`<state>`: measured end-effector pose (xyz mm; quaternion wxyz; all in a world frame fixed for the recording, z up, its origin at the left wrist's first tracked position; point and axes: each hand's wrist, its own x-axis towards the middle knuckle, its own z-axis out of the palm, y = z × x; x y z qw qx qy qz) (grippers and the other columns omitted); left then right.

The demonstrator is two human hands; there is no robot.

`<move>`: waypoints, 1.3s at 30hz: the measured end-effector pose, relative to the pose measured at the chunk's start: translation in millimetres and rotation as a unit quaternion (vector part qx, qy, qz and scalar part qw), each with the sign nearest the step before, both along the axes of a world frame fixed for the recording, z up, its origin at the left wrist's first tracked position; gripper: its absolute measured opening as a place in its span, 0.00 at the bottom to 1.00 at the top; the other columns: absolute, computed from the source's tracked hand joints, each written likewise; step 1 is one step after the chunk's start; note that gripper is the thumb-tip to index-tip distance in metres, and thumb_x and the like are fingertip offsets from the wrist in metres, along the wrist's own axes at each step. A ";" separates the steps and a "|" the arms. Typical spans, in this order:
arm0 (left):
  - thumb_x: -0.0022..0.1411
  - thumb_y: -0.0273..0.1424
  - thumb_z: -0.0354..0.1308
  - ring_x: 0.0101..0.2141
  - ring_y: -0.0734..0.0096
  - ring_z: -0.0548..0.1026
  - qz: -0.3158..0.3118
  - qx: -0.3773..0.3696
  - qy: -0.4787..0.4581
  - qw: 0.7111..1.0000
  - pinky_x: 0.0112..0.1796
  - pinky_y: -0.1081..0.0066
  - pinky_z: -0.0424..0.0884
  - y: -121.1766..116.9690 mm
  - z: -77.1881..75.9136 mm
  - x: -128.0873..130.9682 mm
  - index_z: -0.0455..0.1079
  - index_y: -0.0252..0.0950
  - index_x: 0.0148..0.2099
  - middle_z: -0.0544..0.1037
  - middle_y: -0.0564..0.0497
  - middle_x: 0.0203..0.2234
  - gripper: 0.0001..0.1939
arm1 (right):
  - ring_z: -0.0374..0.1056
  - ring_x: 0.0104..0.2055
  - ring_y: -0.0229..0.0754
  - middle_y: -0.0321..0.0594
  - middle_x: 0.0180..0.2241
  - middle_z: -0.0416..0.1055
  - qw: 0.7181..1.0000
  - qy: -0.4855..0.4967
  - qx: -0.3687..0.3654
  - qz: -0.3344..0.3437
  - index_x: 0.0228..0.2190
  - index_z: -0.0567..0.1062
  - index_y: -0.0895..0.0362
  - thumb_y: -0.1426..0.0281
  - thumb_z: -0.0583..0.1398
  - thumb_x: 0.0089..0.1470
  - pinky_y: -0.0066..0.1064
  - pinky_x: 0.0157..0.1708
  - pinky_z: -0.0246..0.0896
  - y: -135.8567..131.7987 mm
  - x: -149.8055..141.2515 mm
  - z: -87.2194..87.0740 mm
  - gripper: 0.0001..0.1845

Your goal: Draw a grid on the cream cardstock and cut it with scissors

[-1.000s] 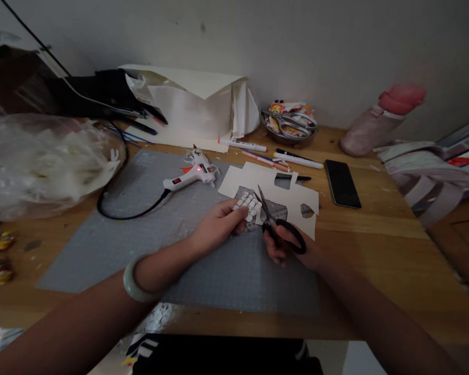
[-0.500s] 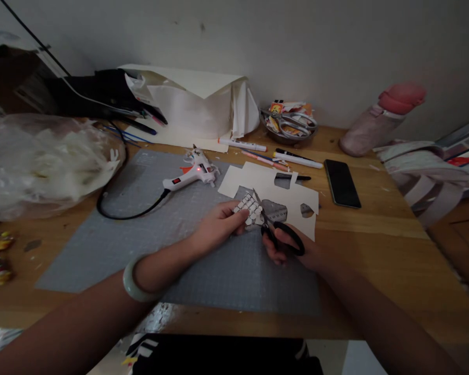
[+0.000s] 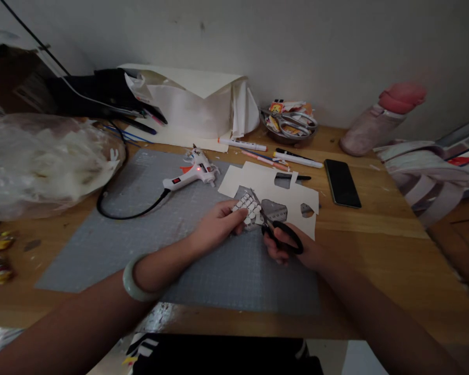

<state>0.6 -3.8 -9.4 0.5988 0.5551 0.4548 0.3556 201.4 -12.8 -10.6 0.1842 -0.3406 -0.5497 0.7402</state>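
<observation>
Between thumb and fingers, my left hand (image 3: 222, 221) pinches a small white paper piece (image 3: 250, 204) marked with rounded cells in black outline. My right hand (image 3: 283, 245) grips black-handled scissors (image 3: 291, 237), fingers through the loops. The blades point up and away, lying along the right edge of the paper piece; whether they are cutting into it I cannot tell. Both hands are over the grey cutting mat (image 3: 203, 281). Just beyond them lies a white sheet (image 3: 254, 174) with several cut-out holes.
A white glue gun (image 3: 191, 176) with a red light rests on the mat, its black cord curving left. Markers (image 3: 297, 159), a phone (image 3: 342, 182), a bowl (image 3: 289, 136) holding silver scissors, and a pink-capped bottle (image 3: 383, 120) stand behind and right. A plastic bag (image 3: 42, 161) is at left.
The paper piece has tilted and shifted slightly left in my left hand. The scissors and my right hand have barely moved.
</observation>
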 end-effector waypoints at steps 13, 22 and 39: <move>0.55 0.40 0.53 0.19 0.75 0.61 0.043 -0.015 -0.068 0.997 0.23 0.74 0.57 2.4 -6.1 0.5 0.61 0.36 0.22 0.63 0.57 0.13 0.15 | 0.50 0.15 0.30 0.26 0.13 0.54 0.999 -0.029 -0.024 -0.004 0.19 0.58 0.54 0.44 0.57 0.47 0.24 0.14 0.45 0.8 -2.3 3.6 0.27; 0.55 0.38 0.53 0.19 0.76 0.61 0.064 -0.032 -0.097 0.993 0.23 0.74 0.57 2.1 -3.4 1.7 0.61 0.36 0.23 0.63 0.57 0.14 0.14 | 0.49 0.14 0.30 0.26 0.12 0.54 0.999 -0.028 -0.023 -0.015 0.18 0.57 0.54 0.43 0.58 0.45 0.25 0.14 0.46 -0.7 -3.1 5.6 0.29; 0.54 0.37 0.51 0.18 0.76 0.61 0.102 -0.018 -0.068 0.992 0.23 0.74 0.57 2.5 0.8 2.8 0.59 0.37 0.23 0.64 0.57 0.14 0.12 | 0.48 0.14 0.29 0.25 0.12 0.52 0.998 -0.056 -0.039 -0.010 0.19 0.59 0.55 0.43 0.57 0.46 0.24 0.13 0.43 -0.5 -3.6 6.8 0.29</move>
